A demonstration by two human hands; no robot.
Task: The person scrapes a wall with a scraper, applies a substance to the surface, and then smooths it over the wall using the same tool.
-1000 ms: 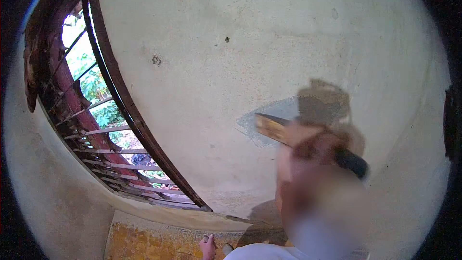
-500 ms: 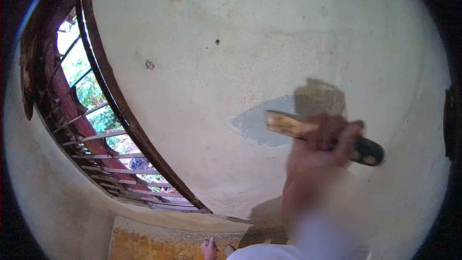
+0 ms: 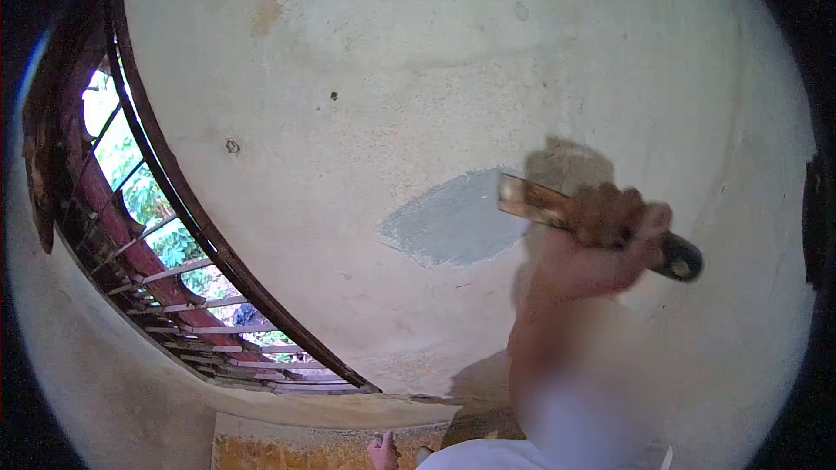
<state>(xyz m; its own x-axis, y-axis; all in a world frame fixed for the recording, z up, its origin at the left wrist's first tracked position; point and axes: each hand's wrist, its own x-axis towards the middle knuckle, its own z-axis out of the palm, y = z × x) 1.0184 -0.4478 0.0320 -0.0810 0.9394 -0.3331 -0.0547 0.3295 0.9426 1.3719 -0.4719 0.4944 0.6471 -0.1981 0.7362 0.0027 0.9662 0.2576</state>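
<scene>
My right hand [image 3: 601,239] is closed around the black handle [image 3: 682,258] of a putty knife, its metal blade [image 3: 527,201] pointing left. The blade tip overlaps the right end of a smooth grey patch of filler [image 3: 453,219] on the pale wall [image 3: 392,130]. The patch is leaf-shaped, with a ragged edge. Low in the view, my left hand [image 3: 381,451] is small and partly cut off by the frame edge. Its fingers are curled with the thumb up, and I cannot tell what they hold. A small greyish thing [image 3: 424,455] shows just right of it.
At left, a barred window [image 3: 187,274] with a dark wooden frame [image 3: 200,231] looks onto green plants. Small holes and stains mark the wall, including a dark hole [image 3: 333,97]. Yellowed, worn wall [image 3: 287,454] runs along the bottom. A dark edge [image 3: 814,222] stands at far right.
The view has shifted, so the window and patch sit further left. The putty knife has moved right across the patch, from over its middle to its right end. My left hand stays low.
</scene>
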